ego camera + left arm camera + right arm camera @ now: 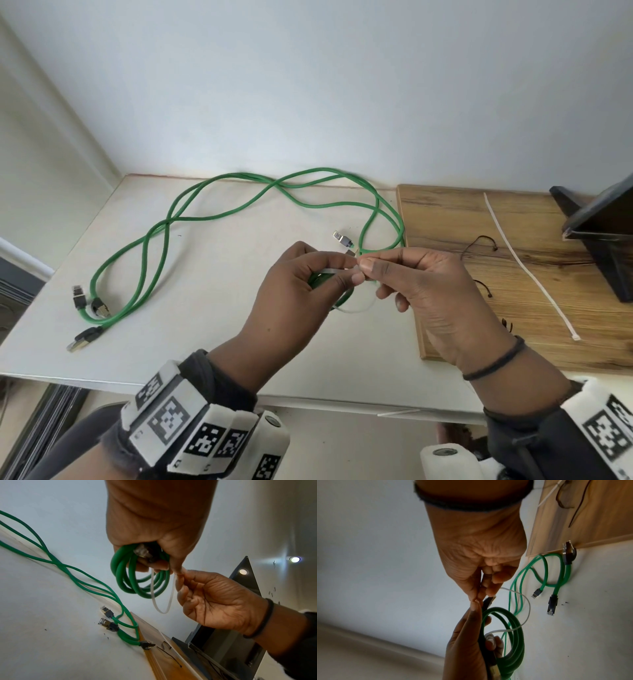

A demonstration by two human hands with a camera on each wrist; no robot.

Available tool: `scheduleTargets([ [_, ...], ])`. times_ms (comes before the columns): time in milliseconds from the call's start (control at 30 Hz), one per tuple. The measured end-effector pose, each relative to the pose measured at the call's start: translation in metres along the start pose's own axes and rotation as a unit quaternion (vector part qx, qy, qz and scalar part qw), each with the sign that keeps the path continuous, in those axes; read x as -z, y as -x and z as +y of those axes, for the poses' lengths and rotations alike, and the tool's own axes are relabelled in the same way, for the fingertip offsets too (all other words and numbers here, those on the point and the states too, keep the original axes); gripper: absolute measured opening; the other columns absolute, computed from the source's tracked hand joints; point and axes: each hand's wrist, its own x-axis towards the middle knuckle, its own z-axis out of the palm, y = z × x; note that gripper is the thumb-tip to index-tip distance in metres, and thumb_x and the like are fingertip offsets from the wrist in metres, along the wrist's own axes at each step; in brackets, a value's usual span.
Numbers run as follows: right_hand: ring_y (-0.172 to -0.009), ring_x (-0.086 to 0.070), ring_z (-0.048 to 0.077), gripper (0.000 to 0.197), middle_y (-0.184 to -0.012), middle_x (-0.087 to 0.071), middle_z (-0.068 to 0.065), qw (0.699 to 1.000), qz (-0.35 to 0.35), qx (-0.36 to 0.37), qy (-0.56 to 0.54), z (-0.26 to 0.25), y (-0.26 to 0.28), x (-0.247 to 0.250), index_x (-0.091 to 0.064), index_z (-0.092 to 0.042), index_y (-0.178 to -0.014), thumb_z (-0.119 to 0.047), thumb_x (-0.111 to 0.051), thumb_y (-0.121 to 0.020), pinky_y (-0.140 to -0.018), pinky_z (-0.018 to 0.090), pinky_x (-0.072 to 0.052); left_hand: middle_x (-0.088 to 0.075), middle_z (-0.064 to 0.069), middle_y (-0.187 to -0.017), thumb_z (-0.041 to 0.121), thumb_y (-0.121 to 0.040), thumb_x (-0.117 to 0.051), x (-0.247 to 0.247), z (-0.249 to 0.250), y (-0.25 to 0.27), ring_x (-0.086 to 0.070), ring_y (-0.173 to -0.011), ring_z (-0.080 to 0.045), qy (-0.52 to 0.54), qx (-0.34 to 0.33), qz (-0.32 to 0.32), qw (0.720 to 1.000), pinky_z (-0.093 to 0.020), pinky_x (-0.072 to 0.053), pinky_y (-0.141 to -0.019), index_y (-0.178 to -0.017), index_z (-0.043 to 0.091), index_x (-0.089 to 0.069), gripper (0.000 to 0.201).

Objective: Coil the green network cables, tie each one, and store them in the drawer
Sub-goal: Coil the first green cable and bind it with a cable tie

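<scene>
My left hand (342, 274) grips a coiled green cable (130, 577) above the white table, with one of the cable's plugs tucked in the fist. A white zip tie (163, 601) hangs in a loose loop round the coil. My right hand (373, 270) pinches the tie's end between thumb and forefinger, fingertip to fingertip with the left. From the head view the coil (342, 301) is mostly hidden behind my hands. The right wrist view shows the coil (513, 635) and the tie (527, 607) below my right hand's fingers (488, 588).
Loose green cables (205, 212) sprawl across the white table (222, 325), their plugs (85, 301) near the left edge. A wooden board (462, 219) on the right carries a spare white zip tie (527, 267), thin black ties (479, 243) and a black stand (599, 233).
</scene>
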Motion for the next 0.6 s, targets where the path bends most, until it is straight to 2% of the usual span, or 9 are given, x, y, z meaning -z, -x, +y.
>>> scheduleTargets([
  [67, -0.064, -0.062, -0.001, 0.006, -0.069, -0.073, -0.006, 1.000, -0.001, 0.011, -0.004, 0.001, 0.001, -0.002, -0.077, -0.016, -0.075, -0.012, -0.073, -0.078, -0.060, 0.010, -0.044, -0.056, 0.006, -0.083, 0.034, -0.080, -0.072, 0.000, -0.003, 0.001, -0.056, -0.079, -0.002, -0.028, -0.015, 0.009, 0.999, -0.012, -0.043, -0.068, -0.089, 0.039, -0.074, 0.011],
  [133, -0.080, -0.068, 0.001, 0.006, -0.076, -0.075, -0.005, 1.000, -0.004, 0.019, 0.011, 0.001, 0.002, -0.003, -0.077, -0.016, -0.077, -0.012, -0.073, -0.078, -0.077, 0.013, -0.048, -0.052, 0.010, -0.080, 0.038, -0.080, -0.071, 0.000, -0.008, 0.001, -0.055, -0.079, -0.003, -0.061, -0.032, 0.015, 0.998, -0.019, -0.045, -0.068, -0.089, 0.042, -0.073, 0.010],
  [167, -0.084, -0.069, 0.004, 0.006, -0.078, -0.076, -0.004, 0.999, -0.001, 0.024, 0.026, 0.002, 0.001, -0.004, -0.077, -0.017, -0.077, -0.012, -0.073, -0.079, -0.080, 0.016, -0.048, -0.052, 0.010, -0.079, 0.040, -0.081, -0.070, 0.000, -0.010, 0.001, -0.055, -0.079, -0.004, -0.075, -0.041, 0.015, 0.996, -0.022, -0.046, -0.069, -0.090, 0.043, -0.073, 0.010],
  [233, -0.083, -0.069, 0.006, 0.009, -0.079, -0.076, -0.005, 0.998, 0.013, 0.034, 0.049, 0.005, 0.001, -0.005, -0.076, -0.021, -0.077, -0.013, -0.072, -0.080, -0.079, 0.017, -0.050, -0.053, 0.010, -0.080, 0.042, -0.082, -0.069, 0.000, -0.012, 0.002, -0.056, -0.080, -0.006, -0.088, -0.056, 0.015, 0.994, -0.027, -0.048, -0.069, -0.093, 0.043, -0.072, 0.011],
  [333, -0.076, -0.069, 0.009, 0.014, -0.075, -0.075, -0.004, 0.998, 0.026, 0.036, 0.053, 0.008, -0.001, -0.007, -0.074, -0.024, -0.076, -0.012, -0.070, -0.082, -0.071, 0.017, -0.053, -0.052, 0.010, -0.080, 0.040, -0.083, -0.069, 0.000, -0.011, 0.002, -0.056, -0.080, -0.006, -0.087, -0.059, 0.012, 0.994, -0.021, -0.044, -0.066, -0.092, 0.040, -0.074, 0.011],
  [467, -0.066, -0.070, 0.016, 0.015, -0.071, -0.073, 0.004, 0.999, 0.035, 0.006, 0.011, 0.009, 0.000, -0.010, -0.072, -0.016, -0.080, -0.005, -0.064, -0.086, -0.064, 0.028, -0.059, -0.052, 0.012, -0.081, 0.035, -0.081, -0.073, -0.002, -0.010, 0.000, -0.056, -0.078, -0.004, -0.053, -0.034, 0.004, 0.998, -0.018, -0.041, -0.066, -0.086, 0.039, -0.074, 0.007],
  [533, -0.065, -0.071, 0.019, 0.017, -0.072, -0.073, 0.006, 0.999, 0.038, -0.006, 0.005, 0.008, -0.001, -0.010, -0.070, -0.014, -0.079, -0.003, -0.061, -0.088, -0.062, 0.030, -0.060, -0.053, 0.013, -0.083, 0.040, -0.077, -0.071, -0.003, -0.012, 0.000, -0.057, -0.077, -0.005, -0.033, -0.016, -0.003, 0.999, -0.023, -0.045, -0.066, -0.083, 0.039, -0.073, 0.007],
  [600, -0.065, -0.070, 0.018, 0.018, -0.071, -0.071, 0.006, 0.999, 0.041, -0.011, 0.005, 0.007, -0.003, -0.007, -0.069, -0.013, -0.078, -0.002, -0.059, -0.089, -0.059, 0.029, -0.060, -0.053, 0.014, -0.083, 0.042, -0.076, -0.068, -0.005, -0.012, 0.000, -0.059, -0.077, -0.008, -0.010, 0.001, -0.015, 1.000, -0.033, -0.053, -0.068, -0.083, 0.040, -0.073, 0.009],
])
